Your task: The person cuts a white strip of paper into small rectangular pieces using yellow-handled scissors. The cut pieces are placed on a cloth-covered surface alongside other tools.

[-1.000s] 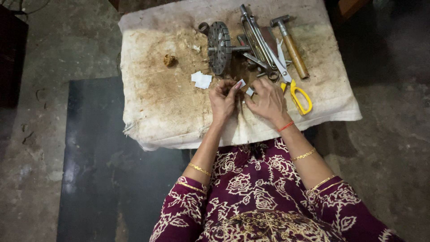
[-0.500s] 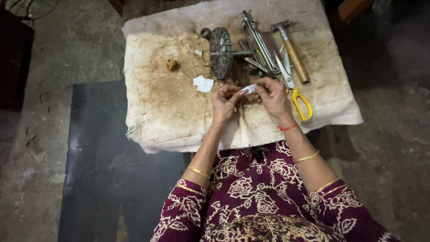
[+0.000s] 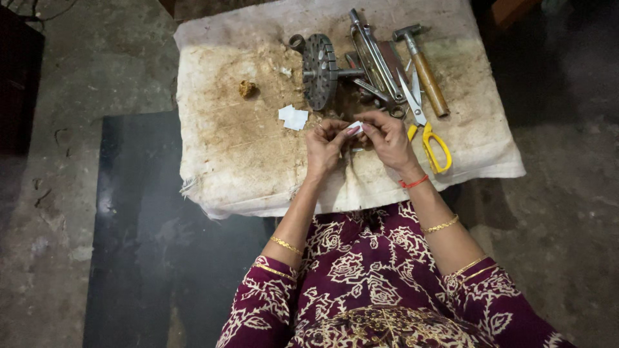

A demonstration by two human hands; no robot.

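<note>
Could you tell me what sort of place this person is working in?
Probably a small home or floor-level workshop: a stained cloth over a low bench on bare concrete, with a hammer, scissors and a toothed metal wheel laid out.

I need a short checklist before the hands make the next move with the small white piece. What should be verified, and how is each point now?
1. Both hands on the small white piece: left hand and right hand pinch it: ok.
2. Piece lifted off the stained cloth: cannot tell.
3. Spare white pieces within reach: ok.
4. Yellow-handled scissors beside the right hand: ok.
5. Hammer apart from the hands: ok.
</note>
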